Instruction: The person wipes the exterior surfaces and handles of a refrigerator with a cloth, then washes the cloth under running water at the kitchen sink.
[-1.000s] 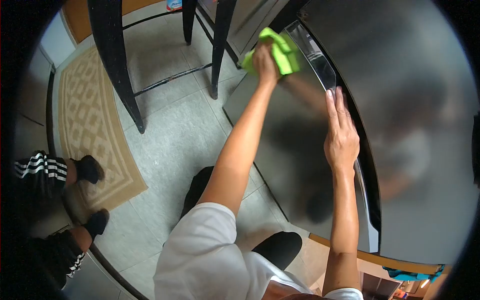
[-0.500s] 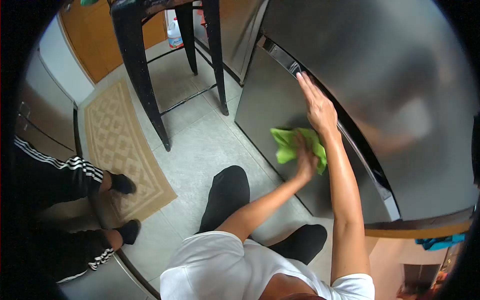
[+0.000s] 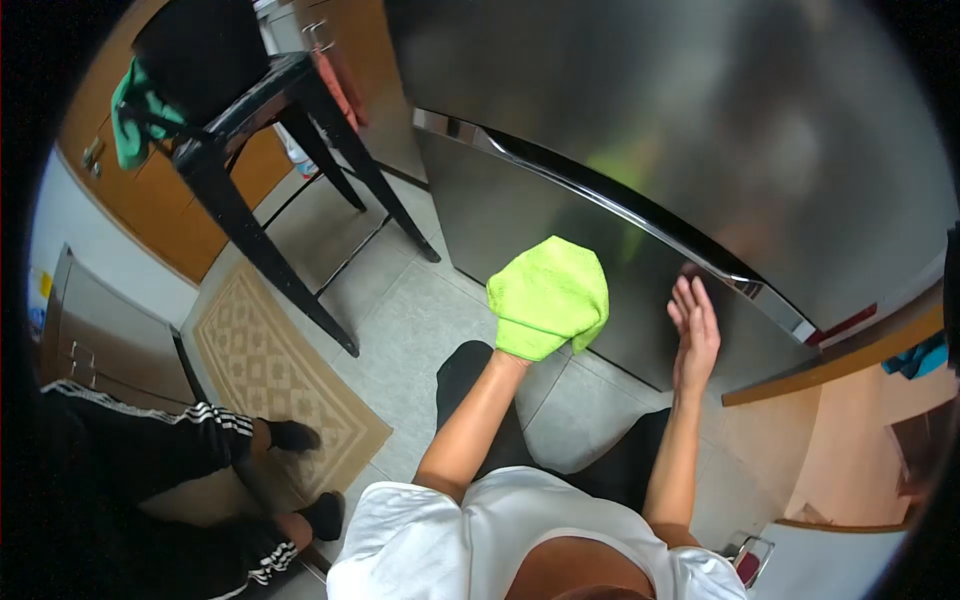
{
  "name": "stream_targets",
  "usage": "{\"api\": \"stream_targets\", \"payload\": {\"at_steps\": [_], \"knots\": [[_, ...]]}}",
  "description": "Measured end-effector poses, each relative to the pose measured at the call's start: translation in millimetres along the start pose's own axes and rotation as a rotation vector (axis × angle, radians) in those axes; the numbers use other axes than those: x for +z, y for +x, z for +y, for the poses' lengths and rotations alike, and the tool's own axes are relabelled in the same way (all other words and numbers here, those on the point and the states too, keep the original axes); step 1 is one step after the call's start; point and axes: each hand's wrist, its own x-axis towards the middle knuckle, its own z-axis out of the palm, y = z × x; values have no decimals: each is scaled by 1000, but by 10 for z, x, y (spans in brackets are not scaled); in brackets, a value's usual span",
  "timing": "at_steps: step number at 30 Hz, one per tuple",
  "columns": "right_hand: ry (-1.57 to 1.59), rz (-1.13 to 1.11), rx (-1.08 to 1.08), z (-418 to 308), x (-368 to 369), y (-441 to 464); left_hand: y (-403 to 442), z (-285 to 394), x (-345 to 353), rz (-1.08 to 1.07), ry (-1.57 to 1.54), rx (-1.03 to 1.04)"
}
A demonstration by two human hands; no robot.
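Left hand (image 3: 514,361), grip hidden, is under rumpled lime cloth (image 3: 552,295); right hand (image 3: 697,335) is open.

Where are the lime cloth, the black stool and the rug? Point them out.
Lime cloth (image 3: 550,295): head view, the middle of its surface.
Black stool (image 3: 228,207): head view, upper part of one leg.
Rug (image 3: 285,385): head view, its patterned middle.

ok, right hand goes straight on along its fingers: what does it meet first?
Right hand likely meets the lower steel door, just short of the shiny handle strip. Fingertip gap is hard to judge.
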Motion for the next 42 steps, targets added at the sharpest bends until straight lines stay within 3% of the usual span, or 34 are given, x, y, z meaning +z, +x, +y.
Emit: {"api": "stream_targets", "payload": {"at_steps": [2,4,7,9,13,15,17,19,23,25,26,29,30,32,35,38,42], "knots": [[43,74,141,286,-219,-350,-71,-24,97,5,-164,-49],[147,73,317,616,-350,-696,-141,48,129,5,-1183,-400],[395,153,588,1070,-391,-1100,-191,99,281,-155,390,260],[721,148,700,1552,-544,-1331,-319,92,465,-292,188,179],[1038,169,730,1304,-314,-1508,-601,-30,693,-360,-427,-201],[885,158,672,1399,-391,-1535,-619,-5,654,-412,-188,-51],[907,172,654,1368,-398,-1563,-412,405,433,-473,614,451],[1097,201,674,1073,-352,-1437,-741,-167,594,-453,-187,-51],[1062,169,659,935,-401,-1371,-757,-185,517,-251,-1279,-896],[1070,176,681,963,-455,-1377,-676,22,505,-260,-1149,-912],[1035,181,718,1007,-491,-1399,-644,74,511,-263,-1083,-916],[991,197,794,1053,-453,-1415,-544,95,767,-457,-634,-312],[1023,204,790,954,-351,-1384,-569,18,826,-616,-309,-201],[1058,198,765,930,-268,-1377,-591,549,832,-791,-65,-177],[1074,172,688,1041,-275,-1412,-543,905,777,-972,-233,-320],[920,252,681,1003,-316,-1317,-561,739,776,-643,-224,-132],[871,195,633,714,-304,-1055,-497,627,619,-471,-257,-206]]}}
